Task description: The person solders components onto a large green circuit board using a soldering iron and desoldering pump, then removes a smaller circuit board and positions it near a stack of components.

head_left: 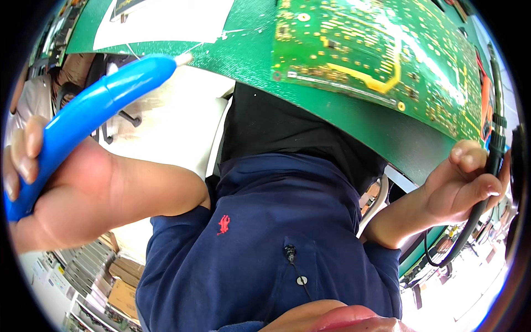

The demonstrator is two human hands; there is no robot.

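Observation:
My left hand [74,191] is closed around a long, bright blue desoldering pump [102,102]. The pump's pale tip points up and right toward the near edge of the green bench mat [243,47]. On the right, my right hand [462,188] grips the black handle of a soldering iron [496,145] between thumb and fingers. Its metal shaft points upward, and a black cord trails below the hand. Between the two hands, farther off, a large green circuit board [365,61] lies on the mat, covered with gold pads and traces. Neither tool touches the board.
A white sheet [182,25] lies on the mat at the far left, with a dark item at its top. Beyond the board's right end is something orange [487,102]. Cardboard boxes [123,299] stand at the lower left, and another person sits at the far left.

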